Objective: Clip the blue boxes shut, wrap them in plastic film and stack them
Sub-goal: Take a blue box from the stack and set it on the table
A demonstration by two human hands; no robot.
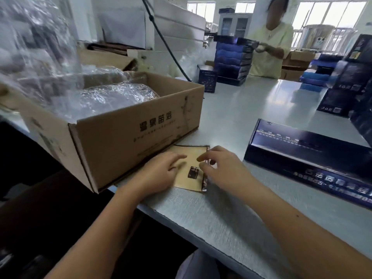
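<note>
Hands meet at the near edge of a grey work table (231, 214). The left hand (161, 174) lies flat with straight fingers, pressing down a tan card (185, 184). The right hand (223, 170) hovers over the card's right edge with bent fingers. Whether its thumb and forefinger have hold of anything cannot be told.

A small dark clip-like piece (192, 172) sits on the card between the two hands. A long dark blue box (314, 158) lies just to the right, unwrapped and apart from both hands. It is unclear whether its lid is fully down. To the left stands an open cardboard carton (128, 141) filled with crumpled plastic film (112, 97).

At the far end of the table a second worker (271, 47) handles a box beside a stack of blue boxes (231, 63).

By the look of it, the clipping step is only being prepared: a fastener is being taken from the card, and no film has been drawn. The next move would seem to call for the right hand to pick up the small piece cleanly while the left keeps the card pinned. The piece would then go rightward to the box's closing edge, with the lid seated squarely.
</note>
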